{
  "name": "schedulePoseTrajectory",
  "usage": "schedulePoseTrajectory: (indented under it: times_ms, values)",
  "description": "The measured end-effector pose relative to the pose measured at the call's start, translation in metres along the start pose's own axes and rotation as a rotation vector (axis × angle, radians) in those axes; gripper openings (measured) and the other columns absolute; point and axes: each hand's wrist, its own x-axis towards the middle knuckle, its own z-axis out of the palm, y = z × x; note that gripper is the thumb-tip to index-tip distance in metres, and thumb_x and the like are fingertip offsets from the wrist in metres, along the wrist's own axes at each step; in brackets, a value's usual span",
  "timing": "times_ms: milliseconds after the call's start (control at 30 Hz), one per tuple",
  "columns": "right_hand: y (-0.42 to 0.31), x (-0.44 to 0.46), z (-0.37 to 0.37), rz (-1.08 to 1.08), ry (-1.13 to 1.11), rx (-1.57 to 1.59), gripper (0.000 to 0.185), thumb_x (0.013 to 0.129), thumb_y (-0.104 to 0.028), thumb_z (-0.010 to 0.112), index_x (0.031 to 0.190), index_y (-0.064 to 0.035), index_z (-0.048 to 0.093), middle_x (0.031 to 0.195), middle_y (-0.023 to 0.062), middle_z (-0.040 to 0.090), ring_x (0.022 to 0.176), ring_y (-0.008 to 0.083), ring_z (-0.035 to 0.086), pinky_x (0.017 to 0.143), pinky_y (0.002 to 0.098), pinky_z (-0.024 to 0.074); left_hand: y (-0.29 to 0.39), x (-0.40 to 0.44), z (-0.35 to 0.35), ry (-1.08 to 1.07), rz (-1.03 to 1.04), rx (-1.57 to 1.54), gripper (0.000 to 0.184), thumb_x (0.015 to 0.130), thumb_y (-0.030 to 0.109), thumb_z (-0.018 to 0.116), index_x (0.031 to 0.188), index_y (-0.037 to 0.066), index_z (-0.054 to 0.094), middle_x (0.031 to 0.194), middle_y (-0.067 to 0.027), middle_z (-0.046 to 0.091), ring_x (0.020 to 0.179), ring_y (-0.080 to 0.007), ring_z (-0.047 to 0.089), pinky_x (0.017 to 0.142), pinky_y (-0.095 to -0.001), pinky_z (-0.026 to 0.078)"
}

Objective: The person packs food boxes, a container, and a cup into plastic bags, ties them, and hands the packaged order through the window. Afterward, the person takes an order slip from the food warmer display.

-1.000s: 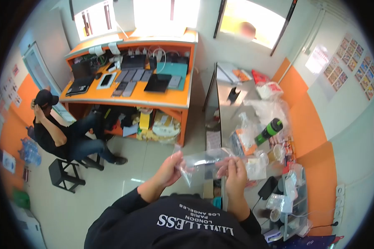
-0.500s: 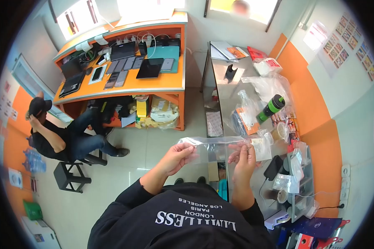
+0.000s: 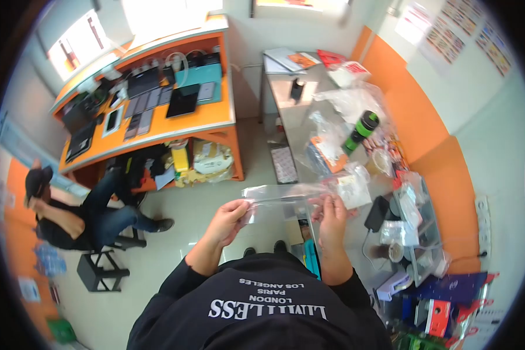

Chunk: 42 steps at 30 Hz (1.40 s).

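Note:
A clear plastic bag [image 3: 277,201] is stretched sideways between my two hands, in front of my chest. My left hand [image 3: 227,221] pinches its left end between thumb and fingers. At the other end, my right hand [image 3: 331,220] has its fingertips closed on the bag's edge. I see nothing inside the bag. Just beyond my right hand, a clear plastic package with a white label [image 3: 353,188] lies on the metal table [image 3: 300,125].
On the metal table stands a black and green bottle [image 3: 361,132], with an orange box [image 3: 331,153] beside it. Phones and a black tablet [image 3: 182,101] lie on the orange desk [image 3: 216,119]. A person [image 3: 70,219] sits at left near a black stool [image 3: 101,271].
My view has turned right and tilts, so the room appears shifted left. Both hands still hold the bag by its ends, now slightly more to the left in view.

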Motion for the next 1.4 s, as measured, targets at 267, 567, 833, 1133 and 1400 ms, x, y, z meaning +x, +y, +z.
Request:
schedulePoseTrajectory:
  times_ms: [267,567,833,1133,1400]
  values:
    - [0.012,-0.03,0.017,-0.527,-0.041,-0.864,0.027,0.092,-0.018,0.069,0.106,-0.0001,0.055,0.099,0.0094,0.065,0.078,0.0148,0.061,0.065,0.0284,0.0506,-0.029,-0.001,-0.005,-0.056,0.322,0.72,0.031,0.082,0.016,0.08,0.067,0.005,0.056,0.065,-0.0009,0.061,0.058,-0.0077,0.05,0.056,-0.0244,0.042]
    - [0.065,-0.068,0.01,0.386,-0.465,-0.117,0.02,0.099,-0.019,0.059,0.093,-0.0005,0.058,0.076,0.0053,0.062,0.067,0.0127,0.061,0.061,0.0261,0.0511,-0.045,-0.011,0.007,-0.23,0.239,1.181,0.038,0.07,0.017,0.085,0.061,0.002,0.052,0.055,-0.0064,0.054,0.052,-0.0122,0.046,0.049,-0.0299,0.04]
    - [0.046,-0.087,0.002,0.239,-0.508,-0.502,0.026,0.101,-0.021,0.055,0.085,-0.0008,0.056,0.07,0.0097,0.06,0.064,0.0162,0.062,0.058,0.0342,0.049,-0.033,0.004,0.002,-0.037,0.29,1.375,0.034,0.072,0.016,0.082,0.065,0.003,0.052,0.057,-0.0078,0.057,0.05,-0.018,0.053,0.05,-0.0321,0.042]
    - [0.072,-0.073,0.018,-0.203,-0.269,-0.876,0.017,0.087,-0.015,0.063,0.085,0.0004,0.055,0.081,0.017,0.061,0.074,0.0339,0.062,0.066,0.0417,0.0473,-0.048,-0.007,-0.009,-0.334,0.413,1.24,0.015,0.081,-0.003,0.059,0.093,0.003,0.066,0.075,-0.0111,0.06,0.071,-0.0245,0.063,0.067,-0.0341,0.051]
    - [0.055,-0.067,0.041,0.051,-0.529,-0.354,0.014,0.09,-0.012,0.065,0.089,-0.0013,0.055,0.087,0.0098,0.057,0.079,0.0212,0.06,0.068,0.0352,0.0462,-0.047,-0.011,-0.038,-0.395,0.285,0.986,0.006,0.092,0.001,0.06,0.097,-0.001,0.064,0.084,-0.0041,0.065,0.076,-0.0119,0.061,0.072,-0.0273,0.051]
